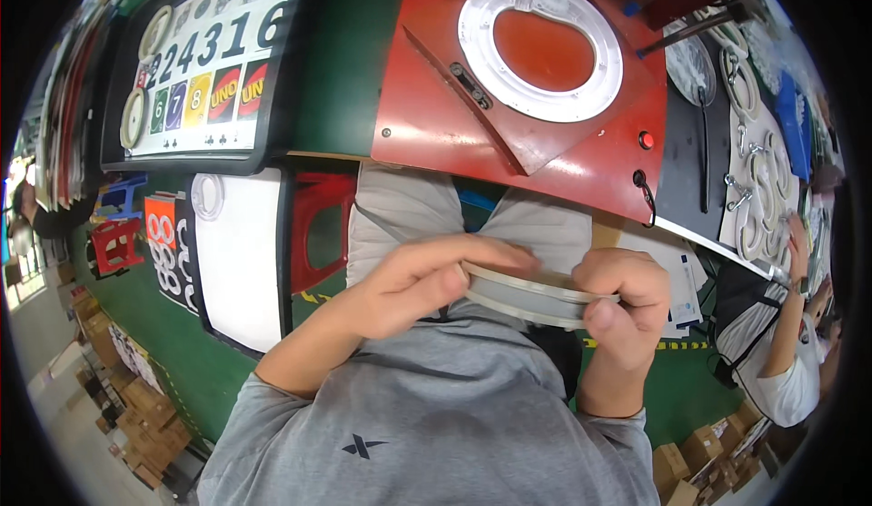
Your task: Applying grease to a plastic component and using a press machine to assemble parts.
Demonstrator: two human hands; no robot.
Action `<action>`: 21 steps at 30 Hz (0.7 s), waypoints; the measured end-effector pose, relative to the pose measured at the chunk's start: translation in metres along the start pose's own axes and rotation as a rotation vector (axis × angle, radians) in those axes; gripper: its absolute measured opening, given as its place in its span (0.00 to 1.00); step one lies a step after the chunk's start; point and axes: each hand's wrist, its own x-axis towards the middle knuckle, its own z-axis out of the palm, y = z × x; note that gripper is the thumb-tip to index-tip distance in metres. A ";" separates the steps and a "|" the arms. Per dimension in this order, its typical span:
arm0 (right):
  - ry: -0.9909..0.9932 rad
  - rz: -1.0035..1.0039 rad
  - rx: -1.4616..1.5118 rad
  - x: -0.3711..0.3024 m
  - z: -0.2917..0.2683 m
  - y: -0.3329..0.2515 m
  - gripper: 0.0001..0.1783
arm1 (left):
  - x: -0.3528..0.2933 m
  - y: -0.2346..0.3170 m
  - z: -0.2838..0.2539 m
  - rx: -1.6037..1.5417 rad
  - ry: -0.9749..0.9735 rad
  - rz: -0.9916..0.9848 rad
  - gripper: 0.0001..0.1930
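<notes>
Above my lap, both hands hold a curved off-white plastic piece with a grey band along its edge [527, 300], seen nearly edge-on. My left hand [413, 283] grips its left end, fingers over the top and thumb at the near side. At its right end, my right hand [627, 302] pinches it between curled fingers and thumb. Ahead on the red work board [418, 129] lies a white plastic ring housing [595, 70] with an oval opening and a small round part on its far rim.
A dark bar with a small fitting [470, 86] crosses the red board, near a red push button [646, 140]. Printed card sheets [204, 70] and a white panel [238, 261] stand left. Off-white rings [754, 215] lie on the right bench, where another person's arm [786, 333] reaches in.
</notes>
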 end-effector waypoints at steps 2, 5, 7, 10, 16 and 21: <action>0.052 -0.055 0.032 -0.006 0.003 0.008 0.13 | 0.007 -0.005 0.006 -0.271 -0.059 -0.017 0.25; 0.151 -0.006 0.510 -0.018 0.008 0.024 0.15 | 0.014 -0.023 -0.008 -0.359 -0.222 0.082 0.24; 0.046 0.079 0.391 -0.019 0.004 0.030 0.15 | 0.022 0.000 -0.004 -0.424 -0.132 0.035 0.21; -0.138 0.363 0.121 -0.012 0.008 0.017 0.13 | 0.036 0.022 0.004 0.438 -0.100 0.012 0.09; 0.248 0.105 0.739 -0.030 -0.009 0.035 0.26 | 0.030 -0.019 0.002 -0.428 -0.195 -0.082 0.17; -0.136 0.193 -0.125 -0.011 0.006 0.023 0.23 | 0.032 0.012 0.003 0.329 -0.100 -0.038 0.25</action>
